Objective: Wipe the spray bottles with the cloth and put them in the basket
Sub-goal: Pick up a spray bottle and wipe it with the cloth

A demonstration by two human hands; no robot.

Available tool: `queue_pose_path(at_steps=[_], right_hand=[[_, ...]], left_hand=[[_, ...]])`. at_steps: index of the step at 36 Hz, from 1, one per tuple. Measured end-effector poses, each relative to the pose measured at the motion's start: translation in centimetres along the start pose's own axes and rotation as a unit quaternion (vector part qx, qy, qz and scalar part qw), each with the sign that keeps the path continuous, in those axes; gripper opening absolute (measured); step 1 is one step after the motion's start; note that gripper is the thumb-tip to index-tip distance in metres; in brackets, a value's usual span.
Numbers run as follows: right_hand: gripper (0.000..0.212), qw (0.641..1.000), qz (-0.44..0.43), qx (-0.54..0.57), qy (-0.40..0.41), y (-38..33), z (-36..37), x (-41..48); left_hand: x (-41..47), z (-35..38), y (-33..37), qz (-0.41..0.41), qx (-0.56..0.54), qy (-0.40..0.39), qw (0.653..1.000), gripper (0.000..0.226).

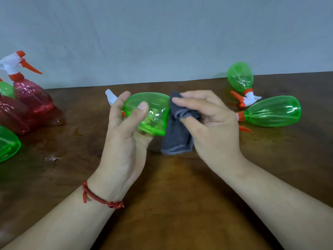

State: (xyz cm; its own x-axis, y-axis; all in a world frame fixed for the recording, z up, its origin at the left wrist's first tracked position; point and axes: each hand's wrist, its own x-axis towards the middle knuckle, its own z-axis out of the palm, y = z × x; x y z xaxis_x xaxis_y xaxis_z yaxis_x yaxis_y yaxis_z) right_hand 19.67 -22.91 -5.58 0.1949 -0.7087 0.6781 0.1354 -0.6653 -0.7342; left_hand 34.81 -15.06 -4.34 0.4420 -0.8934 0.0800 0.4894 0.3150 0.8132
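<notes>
Above the table, right hand (207, 120) pinches grey cloth (177, 136).

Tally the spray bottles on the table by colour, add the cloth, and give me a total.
Green spray bottles: 5, two of them cut off at the left edge
Red spray bottles: 2
Grey cloth: 1
Total: 8

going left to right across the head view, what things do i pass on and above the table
upright red spray bottle -> left hand -> held green bottle -> grey cloth -> right hand -> green bottle lying far right
</notes>
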Motion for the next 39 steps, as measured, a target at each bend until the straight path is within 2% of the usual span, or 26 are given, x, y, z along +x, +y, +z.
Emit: queue_pose_path(at_steps=[4,9,12,16,22,27,32,35,39], right_hand=[[0.037,0.995,0.074,0.070,0.020,0.5,-1.2,0.7],[0.035,0.961,0.185,0.202,0.043,0.4,-1.3,1.0],[0.025,0.959,0.196,0.203,0.018,0.0,-0.9,0.4],[0.023,0.959,0.197,0.202,0.003,-0.2,-0.3,-0.5],[0.021,0.961,0.211,0.176,-0.007,-0.1,-0.2,-0.7],[0.024,0.973,0.161,0.154,0.055,0.1,-1.4,0.7],[0.027,0.989,0.057,0.046,0.127,-0.5,-3.6,2.3],[0.028,0.992,-0.005,-0.028,0.126,-0.4,-4.4,2.6],[0.034,0.990,-0.029,-0.095,0.100,0.0,-4.3,2.6]], left_hand=[[0.2,-0.1,0.1,-0.011,0.069,-0.009,0.997,0.067],[0.0,0.1,0.2,0.006,0.157,-0.028,0.987,0.076],[0.0,0.2,-0.1,0.012,0.145,-0.008,0.989,0.078],[0.3,-0.1,-0.3,0.004,0.114,0.026,0.993,0.084],[0.4,-0.8,-0.5,-0.005,0.146,-0.019,0.989,0.080],[0.2,-0.7,-0.9,0.032,0.268,-0.016,0.963,0.101],[-1.2,-0.1,-0.9,0.081,0.397,-0.051,0.913,0.107],[-1.6,0.4,-0.9,0.090,0.423,-0.067,0.899,0.116],[-1.7,0.5,-1.3,0.085,0.463,-0.108,0.876,0.130]])
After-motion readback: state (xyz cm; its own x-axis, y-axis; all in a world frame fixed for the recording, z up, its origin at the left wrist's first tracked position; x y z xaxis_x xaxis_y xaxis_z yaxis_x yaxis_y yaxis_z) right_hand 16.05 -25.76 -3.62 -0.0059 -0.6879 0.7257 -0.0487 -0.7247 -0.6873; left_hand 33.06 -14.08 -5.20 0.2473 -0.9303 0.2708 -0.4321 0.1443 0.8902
